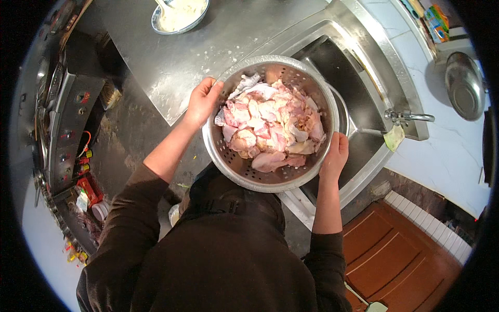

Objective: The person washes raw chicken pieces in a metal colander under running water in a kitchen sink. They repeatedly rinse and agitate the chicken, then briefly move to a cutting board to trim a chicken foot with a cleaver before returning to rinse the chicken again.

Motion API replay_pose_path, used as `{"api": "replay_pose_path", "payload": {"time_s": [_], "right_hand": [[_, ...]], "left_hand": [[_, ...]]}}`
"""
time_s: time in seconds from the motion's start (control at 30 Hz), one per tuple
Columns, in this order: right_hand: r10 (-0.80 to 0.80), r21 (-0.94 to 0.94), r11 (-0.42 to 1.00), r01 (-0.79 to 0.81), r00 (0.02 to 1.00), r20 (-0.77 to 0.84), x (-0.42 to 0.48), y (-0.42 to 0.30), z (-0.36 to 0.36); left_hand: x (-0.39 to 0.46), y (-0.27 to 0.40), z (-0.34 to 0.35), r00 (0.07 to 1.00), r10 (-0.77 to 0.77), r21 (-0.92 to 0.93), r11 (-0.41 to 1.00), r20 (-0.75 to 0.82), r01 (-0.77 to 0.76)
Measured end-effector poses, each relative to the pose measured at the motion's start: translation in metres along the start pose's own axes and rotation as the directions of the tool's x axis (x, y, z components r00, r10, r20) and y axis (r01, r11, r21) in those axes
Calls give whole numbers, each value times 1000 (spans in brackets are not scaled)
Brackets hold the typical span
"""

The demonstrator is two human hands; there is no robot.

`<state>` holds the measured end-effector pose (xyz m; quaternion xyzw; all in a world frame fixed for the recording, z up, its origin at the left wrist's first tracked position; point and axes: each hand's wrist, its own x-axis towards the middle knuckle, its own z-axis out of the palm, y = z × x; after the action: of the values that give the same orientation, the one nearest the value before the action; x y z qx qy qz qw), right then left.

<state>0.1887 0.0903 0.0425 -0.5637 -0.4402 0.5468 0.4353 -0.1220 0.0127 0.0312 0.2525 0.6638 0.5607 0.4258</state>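
A round stainless-steel colander [269,187] full of raw chicken pieces [269,121] is held level between my two hands, in front of my waist. My left hand [204,100] grips its rim on the left, thumb over the edge. On the lower right, my right hand [335,156] holds the rim, with most of its fingers hidden under the colander. The chicken is cut up, pink and pale, with bits of skin showing. Below and to the right lies the steel sink [351,87], partly covered by the colander.
A blue-and-white bowl [180,17] of pale food with a spoon stands on the steel counter [156,54]. The faucet [409,116] rises at the sink's right rim. A metal pan [464,85] hangs on the right wall. The stove [68,132] is at left, a brown door [393,253] lower right.
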Motion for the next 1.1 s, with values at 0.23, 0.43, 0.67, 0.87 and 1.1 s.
{"api": "replay_pose_path", "payload": {"time_s": [0.23,0.43,0.67,0.87,1.1], "right_hand": [[17,-94,995,-10,998,68,23,14,16],[64,-171,984,-40,989,134,36,17,15],[-13,-323,941,-98,946,-324,32,161,-107],[890,535,434,-725,437,-129,-10,217,-135],[474,320,875,-363,779,-411,-4,130,-87]], "left_hand": [[11,-7,-16,999,25,139,990,-45,-18],[13,-8,-15,994,98,246,966,-53,-82],[14,-1,-8,996,63,312,949,-67,-39],[9,-3,-11,997,17,301,954,-78,7],[14,-18,-17,993,99,349,935,-71,-68]]}}
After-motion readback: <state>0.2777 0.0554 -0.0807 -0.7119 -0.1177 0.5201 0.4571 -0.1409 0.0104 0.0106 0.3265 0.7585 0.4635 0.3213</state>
